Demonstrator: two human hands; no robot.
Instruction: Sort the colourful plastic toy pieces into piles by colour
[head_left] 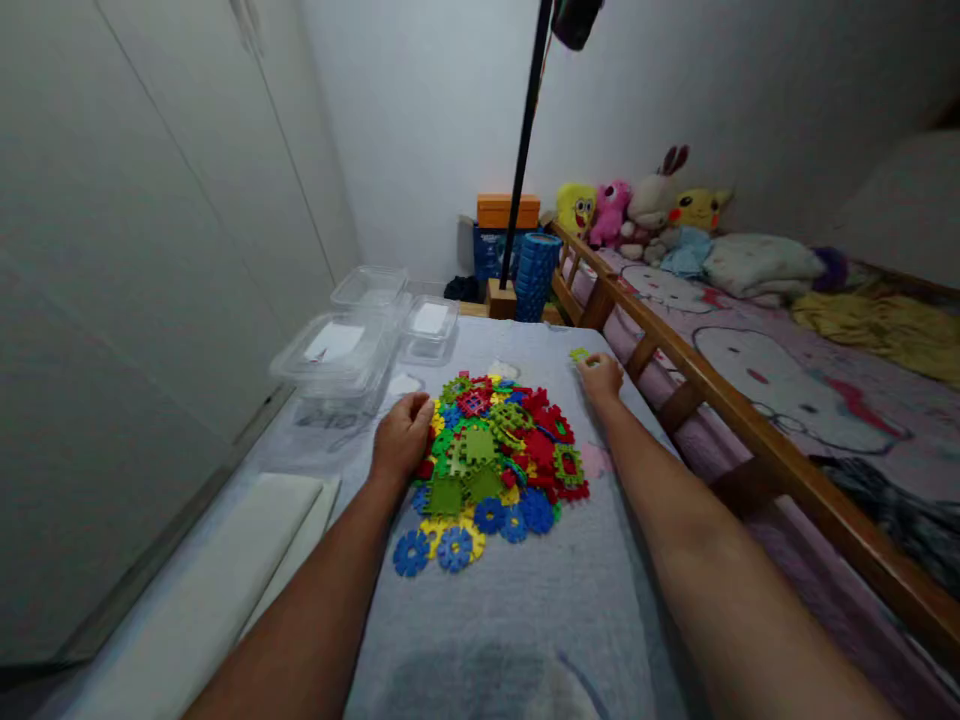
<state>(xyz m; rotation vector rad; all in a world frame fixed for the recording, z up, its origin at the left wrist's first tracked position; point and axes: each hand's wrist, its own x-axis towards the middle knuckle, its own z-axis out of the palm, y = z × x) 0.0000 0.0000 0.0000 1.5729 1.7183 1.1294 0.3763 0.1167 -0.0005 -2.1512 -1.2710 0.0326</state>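
Observation:
A heap of plastic interlocking pieces (499, 450), red, green, blue and yellow, lies on a grey cloth (517, 610). My left hand (403, 432) rests curled against the heap's left edge, fingers closed on pieces there. My right hand (601, 375) reaches beyond the heap's far right corner. Its fingers are closed around a small yellow-green piece (579, 355) lying apart from the heap.
Clear plastic boxes with lids (352, 345) stand at the far left of the cloth. A wooden bed rail (750, 425) runs along the right, with bedding and plush toys (645, 205) behind. A black pole (525, 140) rises at the back. White cabinet doors (150, 250) fill the left.

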